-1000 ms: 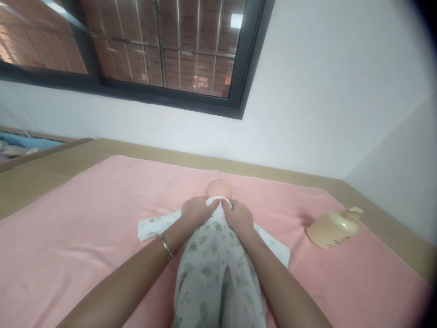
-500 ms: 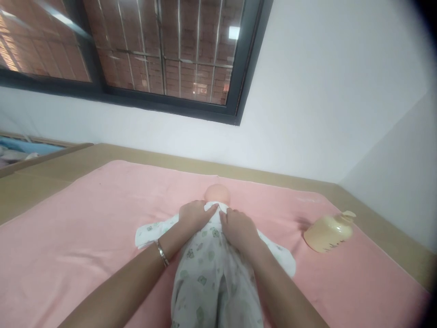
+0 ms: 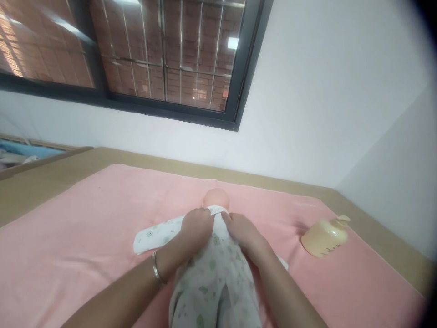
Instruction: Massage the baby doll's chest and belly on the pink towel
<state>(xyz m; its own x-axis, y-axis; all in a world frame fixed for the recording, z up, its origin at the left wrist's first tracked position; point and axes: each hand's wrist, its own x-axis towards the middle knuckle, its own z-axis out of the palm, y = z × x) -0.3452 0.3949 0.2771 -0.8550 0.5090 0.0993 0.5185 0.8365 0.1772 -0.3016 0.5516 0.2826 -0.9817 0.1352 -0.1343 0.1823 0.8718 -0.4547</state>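
Note:
A baby doll (image 3: 216, 197) lies on a pink sheet with its smooth head pointing away from me. It wears a white baby gown (image 3: 208, 278) printed with small green figures, and one sleeve stretches out to the left. My left hand (image 3: 198, 228), with a bracelet at its wrist, is closed on the gown's cloth just below the collar. On the other side of the front, my right hand (image 3: 244, 232) grips the cloth near the neck, its thumb toward the middle. The right sleeve is mostly covered by my forearm.
A cream pump bottle (image 3: 325, 238) stands on the right side of the pink sheet (image 3: 85, 228). Behind the tan padded edge (image 3: 164, 163) rises a white wall with a dark-framed window (image 3: 170, 107). Something blue (image 3: 30, 148) lies beyond the left edge.
My left hand has shifted and curled tighter into the cloth near the collar. My right hand has moved slightly outward, and less of the right sleeve shows. The view has tipped slightly.

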